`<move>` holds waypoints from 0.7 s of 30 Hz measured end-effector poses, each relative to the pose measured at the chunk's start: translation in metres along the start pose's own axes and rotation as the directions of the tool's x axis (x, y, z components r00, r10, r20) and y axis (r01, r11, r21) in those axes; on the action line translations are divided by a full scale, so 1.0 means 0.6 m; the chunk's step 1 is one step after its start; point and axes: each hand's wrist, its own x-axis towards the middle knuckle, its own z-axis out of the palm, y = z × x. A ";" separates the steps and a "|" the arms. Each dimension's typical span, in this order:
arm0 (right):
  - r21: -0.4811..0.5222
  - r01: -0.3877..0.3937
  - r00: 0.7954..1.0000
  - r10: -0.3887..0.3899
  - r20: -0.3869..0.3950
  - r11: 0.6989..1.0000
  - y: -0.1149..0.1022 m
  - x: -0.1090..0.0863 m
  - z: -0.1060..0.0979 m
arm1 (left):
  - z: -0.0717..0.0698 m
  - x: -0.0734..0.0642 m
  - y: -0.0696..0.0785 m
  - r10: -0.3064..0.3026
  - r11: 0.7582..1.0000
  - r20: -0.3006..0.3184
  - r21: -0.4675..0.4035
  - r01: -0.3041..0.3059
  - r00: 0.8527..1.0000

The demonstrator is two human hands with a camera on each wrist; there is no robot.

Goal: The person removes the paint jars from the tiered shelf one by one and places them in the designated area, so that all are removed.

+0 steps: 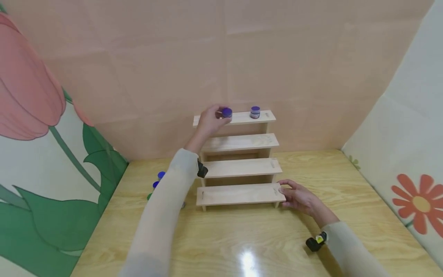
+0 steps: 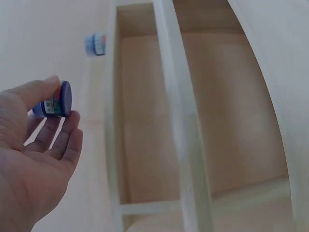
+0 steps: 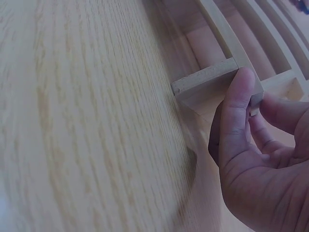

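Observation:
My left hand [image 1: 210, 121] pinches a small jar with a blue lid [image 1: 227, 112] at the top step of a wooden tiered rack [image 1: 242, 168]. In the left wrist view the thumb and fingers hold the jar [image 2: 52, 100] by its sides; whether its base touches the step I cannot tell. A second blue-lidded jar [image 1: 255, 112] stands upright toward the right of that top step. With thumb and fingers, my right hand [image 1: 300, 197] grips the right end of the lowest step [image 3: 248, 87], seen close up in the right wrist view.
Left of the rack, partly behind my left sleeve, are jars with blue lids [image 1: 161, 175] and a green lid [image 1: 149, 196] on the wood-grain table [image 1: 221, 234]. A plain backdrop [image 1: 166, 77] rises behind the rack; flower-printed panels stand on both sides.

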 end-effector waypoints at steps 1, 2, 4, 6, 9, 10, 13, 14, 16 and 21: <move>-0.001 0.000 1.000 0.000 0.000 1.000 -0.001 0.000 -0.001 | -0.005 -0.005 0.002 0.007 1.000 0.002 0.001 -0.007 1.000; -0.001 0.001 1.000 -0.001 0.000 1.000 -0.002 0.000 -0.003 | -0.010 -0.009 0.005 0.017 1.000 0.004 0.000 -0.017 1.000; -0.007 0.005 1.000 -0.005 0.003 1.000 -0.004 0.000 -0.006 | -0.018 -0.019 0.008 0.027 1.000 0.016 -0.011 -0.027 1.000; -0.011 0.005 1.000 -0.005 -0.011 1.000 -0.006 -0.001 -0.009 | -0.026 -0.029 0.011 0.037 0.999 0.038 -0.022 -0.037 0.999; -0.019 0.002 1.000 -0.003 -0.025 1.000 -0.009 -0.002 -0.012 | -0.037 -0.047 0.011 0.030 0.998 0.088 -0.056 -0.025 0.996; -0.022 -0.001 1.000 0.000 -0.026 1.000 -0.010 -0.003 -0.013 | -0.040 -0.053 0.010 0.024 0.998 0.102 -0.060 -0.018 0.995; -0.020 -0.018 0.999 0.017 -0.028 1.000 -0.010 -0.004 -0.014 | -0.050 -0.073 0.001 -0.006 0.998 0.127 -0.066 0.014 0.992; -0.022 -0.021 0.999 0.021 -0.024 1.000 -0.010 -0.003 -0.014 | -0.054 -0.079 -0.003 -0.009 0.998 0.130 -0.062 0.018 0.991; -0.022 -0.025 0.999 0.024 -0.022 0.999 -0.010 -0.003 -0.014 | -0.060 -0.091 -0.013 -0.002 0.998 0.133 -0.064 0.011 0.991; -0.017 -0.012 1.000 0.012 -0.022 1.000 -0.008 0.000 -0.013 | -0.075 -0.126 -0.042 0.022 0.996 0.126 -0.085 -0.011 0.992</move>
